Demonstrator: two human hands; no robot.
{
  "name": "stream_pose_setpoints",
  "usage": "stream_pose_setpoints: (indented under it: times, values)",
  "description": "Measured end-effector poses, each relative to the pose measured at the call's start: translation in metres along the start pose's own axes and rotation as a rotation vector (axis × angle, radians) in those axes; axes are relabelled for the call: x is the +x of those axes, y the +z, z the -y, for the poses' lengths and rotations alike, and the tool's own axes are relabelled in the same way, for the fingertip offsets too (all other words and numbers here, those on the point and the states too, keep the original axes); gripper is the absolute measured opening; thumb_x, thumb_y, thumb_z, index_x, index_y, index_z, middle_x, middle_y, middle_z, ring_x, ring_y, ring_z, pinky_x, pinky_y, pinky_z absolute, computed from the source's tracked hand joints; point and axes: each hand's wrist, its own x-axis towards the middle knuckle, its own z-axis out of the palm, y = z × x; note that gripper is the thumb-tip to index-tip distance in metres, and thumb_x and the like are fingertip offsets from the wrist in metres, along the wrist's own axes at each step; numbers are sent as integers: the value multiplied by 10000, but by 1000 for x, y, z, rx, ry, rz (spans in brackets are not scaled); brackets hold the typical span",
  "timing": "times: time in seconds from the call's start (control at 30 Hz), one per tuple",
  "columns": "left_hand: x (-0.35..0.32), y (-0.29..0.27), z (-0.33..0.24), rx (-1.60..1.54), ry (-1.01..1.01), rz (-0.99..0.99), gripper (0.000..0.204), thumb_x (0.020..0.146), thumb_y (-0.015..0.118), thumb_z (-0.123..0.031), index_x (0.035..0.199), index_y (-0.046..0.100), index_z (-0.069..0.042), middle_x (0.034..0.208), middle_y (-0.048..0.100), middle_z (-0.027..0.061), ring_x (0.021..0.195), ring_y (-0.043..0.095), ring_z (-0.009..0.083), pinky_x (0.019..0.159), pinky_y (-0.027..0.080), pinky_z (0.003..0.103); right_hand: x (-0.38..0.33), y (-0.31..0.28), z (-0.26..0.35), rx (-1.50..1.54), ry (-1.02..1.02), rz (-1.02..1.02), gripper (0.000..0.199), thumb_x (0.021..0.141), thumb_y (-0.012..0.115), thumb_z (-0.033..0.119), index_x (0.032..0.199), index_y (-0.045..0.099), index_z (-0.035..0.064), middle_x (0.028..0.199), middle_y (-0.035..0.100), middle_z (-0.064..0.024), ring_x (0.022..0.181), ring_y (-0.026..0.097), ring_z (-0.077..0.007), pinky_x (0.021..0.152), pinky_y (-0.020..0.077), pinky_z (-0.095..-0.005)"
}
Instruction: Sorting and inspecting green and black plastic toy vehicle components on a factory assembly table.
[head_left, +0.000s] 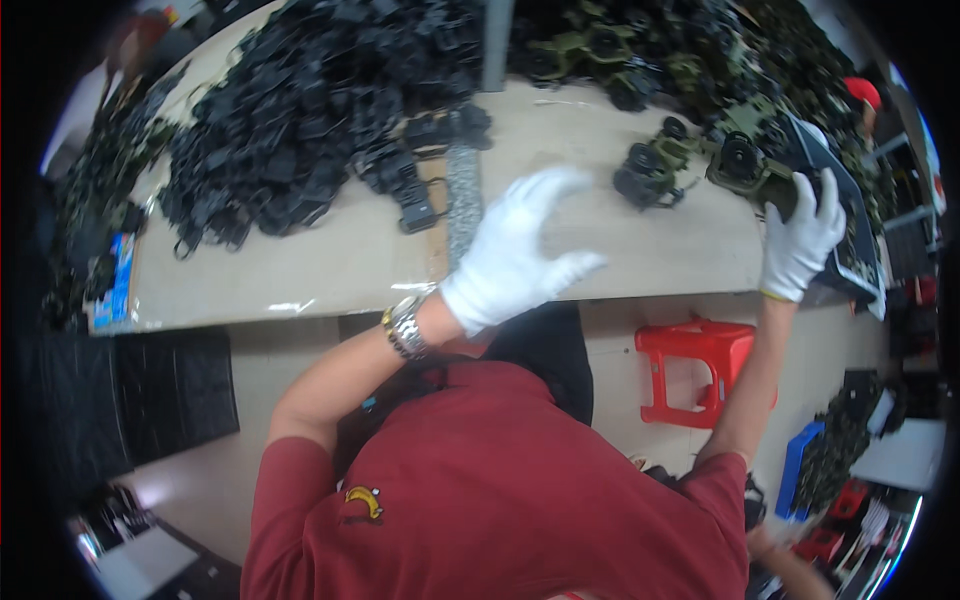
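Observation:
My left hand [510, 250], in a white glove and slightly blurred, is raised over the table's near edge. Its fingers and thumb are spread with nothing between them. At the right, my gloved right hand [802, 235] has its fingers round the near end of an olive-green device [742, 160] with a round black part like a lens or ear cup. My fingers partly hide that end. Left of it, a similar dark green and black device [648, 175] rests on the tabletop [620, 245]. The exact kind of these devices cannot be made out.
A big heap of black devices with straps or cables [300, 110] covers the left of the table. Green ones [690, 50] pile up at the far right. A grey post [496, 45] rises between them. Beside my right hand stands a dark tray [850, 215]; below, a red stool [695, 370].

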Motion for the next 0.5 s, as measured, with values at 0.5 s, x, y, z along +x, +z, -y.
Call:
stream_pose_setpoints:
  times: [0.5]
  values:
    - [-60,-105,11,-1314,-1009,-65,556,862,714,-118,1370,519,-1,1249,635,112,1106,631,194,971,512,354,70,79,254,1476,76,432,533,754,836,190,1222,621,50,1311,631,-95,1139,626,-245,969,496,-345]
